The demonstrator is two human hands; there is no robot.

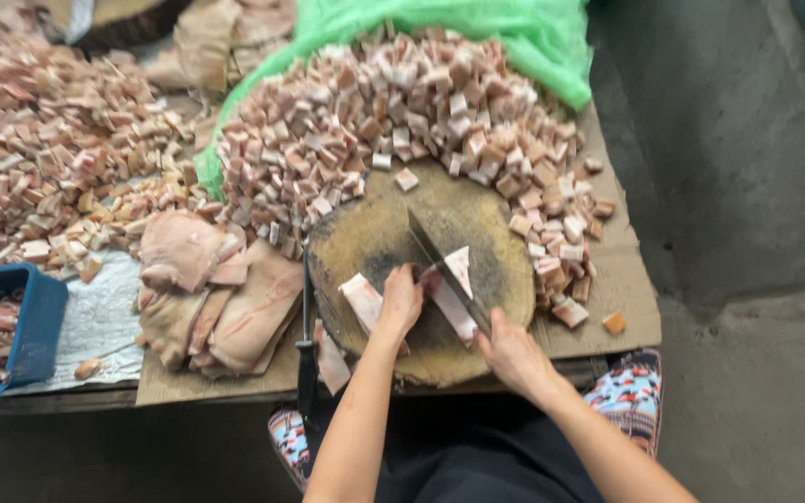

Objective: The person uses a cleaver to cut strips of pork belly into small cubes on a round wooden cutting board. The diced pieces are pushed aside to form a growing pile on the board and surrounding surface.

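My left hand (401, 300) presses down on a strip of raw pork (449, 296) that lies on a round wooden chopping block (477, 224). My right hand (512, 352) grips the handle of a cleaver (438, 256), whose blade stands edge-down across the strip just right of my left fingers. A second pale strip (362, 300) rests on the block left of my left hand. Behind the block rises a large heap of cubed pork (393, 121) on a green net (514, 37).
Slabs of uncut pork skin (207, 293) lie left of the block beside a dark sharpening rod (306, 345). Another pile of cubes (39, 149) spreads at far left. A blue basket (39, 321) with meat stands at the left edge. Grey concrete floor (747, 186) lies to the right.
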